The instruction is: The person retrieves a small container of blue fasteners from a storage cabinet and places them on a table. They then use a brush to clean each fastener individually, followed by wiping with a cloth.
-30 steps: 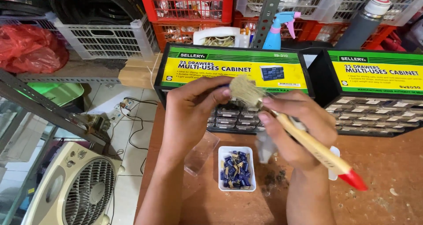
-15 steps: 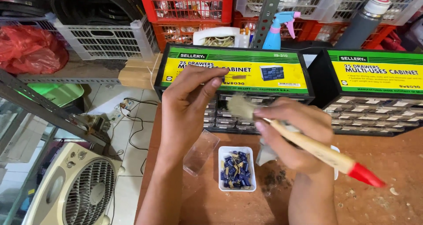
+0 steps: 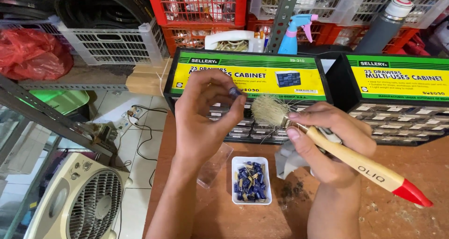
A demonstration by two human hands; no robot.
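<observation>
Left hand [image 3: 203,122] pinches small blue terminal [image 3: 235,92] at fingertips – tiny, light, likely easy to drop. Right hand [image 3: 327,140] clenches paintbrush [image 3: 327,143] by wooden handle – bristles soft. White tray [image 3: 251,180] of terminals near on worktop [image 3: 411,215].

Workshop or storeroom, cluttered. Worn wooden bench [image 3: 407,192] strewn with dust and debris carries two multi-drawer parts cabinets [image 3: 248,96], with a small white tray of blue components [image 3: 251,179] in front. Behind: stacked red plastic crates [image 3: 196,7] and white crates [image 3: 110,42] of hardware, coiled black belts [image 3: 93,2], slotted steel shelving upright [image 3: 283,14], spray bottle [image 3: 293,33]; a floor fan [image 3: 77,201] and loose cables [image 3: 140,126] sit on the tiled floor.
</observation>
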